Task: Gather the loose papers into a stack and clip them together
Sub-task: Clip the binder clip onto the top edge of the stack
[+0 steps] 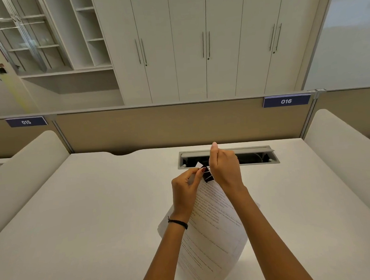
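Both forearms bare, reaching fwd & converging; hands nearly touching. L hand (186, 189): palm turned inward, wrist slightly bent, fingers (195, 173) curled w/ thumb, pinching top corner of papers (215, 229). Dark-painted nail tip touches clip (208, 175). Thin black band (178, 222) round L wrist. R hand (225, 170) just right of L fingers, back toward camera, fingers curled in on the clip, tips hidden; thumb (214, 146) sticks straight up. R forearm (270, 232) passes over the papers; L forearm (164, 249) covers their left edge.
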`<state>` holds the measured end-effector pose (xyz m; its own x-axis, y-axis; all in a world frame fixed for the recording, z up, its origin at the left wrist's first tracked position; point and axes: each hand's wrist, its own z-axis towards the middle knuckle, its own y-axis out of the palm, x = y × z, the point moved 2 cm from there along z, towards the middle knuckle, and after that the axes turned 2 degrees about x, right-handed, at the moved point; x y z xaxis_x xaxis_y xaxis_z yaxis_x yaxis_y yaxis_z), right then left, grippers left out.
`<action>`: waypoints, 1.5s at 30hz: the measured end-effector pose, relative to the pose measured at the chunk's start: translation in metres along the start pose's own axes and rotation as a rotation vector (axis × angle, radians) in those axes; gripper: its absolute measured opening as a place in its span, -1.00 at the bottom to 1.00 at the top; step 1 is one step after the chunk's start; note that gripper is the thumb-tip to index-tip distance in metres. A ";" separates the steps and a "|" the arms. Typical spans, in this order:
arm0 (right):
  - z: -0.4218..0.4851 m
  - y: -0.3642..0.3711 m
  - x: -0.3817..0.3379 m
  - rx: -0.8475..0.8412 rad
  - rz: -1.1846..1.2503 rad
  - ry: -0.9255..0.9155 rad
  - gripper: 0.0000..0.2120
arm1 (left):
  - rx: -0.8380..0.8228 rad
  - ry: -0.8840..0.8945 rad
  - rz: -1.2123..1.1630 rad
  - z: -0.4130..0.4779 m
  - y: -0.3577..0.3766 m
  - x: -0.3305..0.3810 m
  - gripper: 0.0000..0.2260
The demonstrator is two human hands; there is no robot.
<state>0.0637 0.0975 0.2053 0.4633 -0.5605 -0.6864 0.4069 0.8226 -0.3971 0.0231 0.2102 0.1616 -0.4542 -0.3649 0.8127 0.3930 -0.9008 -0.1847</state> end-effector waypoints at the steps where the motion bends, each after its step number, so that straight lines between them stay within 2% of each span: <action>1: 0.000 0.000 0.000 0.002 -0.009 -0.002 -0.55 | 0.001 -0.006 -0.003 0.000 0.000 0.000 -0.61; 4: 0.002 -0.001 0.000 -0.002 -0.018 -0.016 -0.55 | 0.001 -0.018 -0.001 0.000 -0.001 0.000 -0.77; 9: 0.004 -0.006 0.000 0.013 -0.016 -0.071 -0.58 | -0.013 -0.008 0.003 0.003 0.001 0.000 -0.86; 13: 0.007 -0.009 -0.001 0.027 -0.024 -0.118 -0.57 | -0.016 0.007 -0.004 0.003 0.003 -0.001 -0.87; 17: 0.010 -0.012 -0.001 0.022 -0.047 -0.141 -0.55 | -0.018 0.023 -0.031 0.003 0.003 0.002 -0.64; 20: 0.014 -0.017 0.000 0.023 -0.043 -0.153 -0.53 | -0.032 0.009 -0.043 0.003 0.001 0.002 -0.75; 24: 0.023 -0.028 0.003 0.036 -0.062 -0.179 -0.50 | -0.019 -0.027 -0.040 0.005 -0.003 0.003 -0.68; 29: 0.026 -0.031 0.000 0.022 -0.141 -0.269 -0.46 | -0.065 0.067 -0.011 0.006 -0.005 0.005 -0.84; 32: 0.024 -0.027 -0.003 0.000 -0.169 -0.334 -0.47 | -0.067 0.093 -0.009 0.007 -0.004 0.008 -0.67; 37: 0.028 -0.030 -0.005 0.047 -0.234 -0.450 -0.49 | -0.075 0.084 0.000 0.010 -0.005 0.007 -0.86; 41: 0.030 -0.033 -0.004 0.080 -0.215 -0.484 -0.44 | -0.062 0.115 -0.044 0.010 -0.008 0.011 -0.64; 45: 0.027 -0.029 -0.007 0.071 -0.200 -0.520 -0.40 | -0.058 0.141 -0.068 0.010 -0.007 0.014 -0.57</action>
<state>0.0699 0.0747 0.2384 0.6912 -0.6932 -0.2043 0.5704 0.6969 -0.4348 0.0215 0.2134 0.1797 -0.5874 -0.3284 0.7396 0.3123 -0.9351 -0.1672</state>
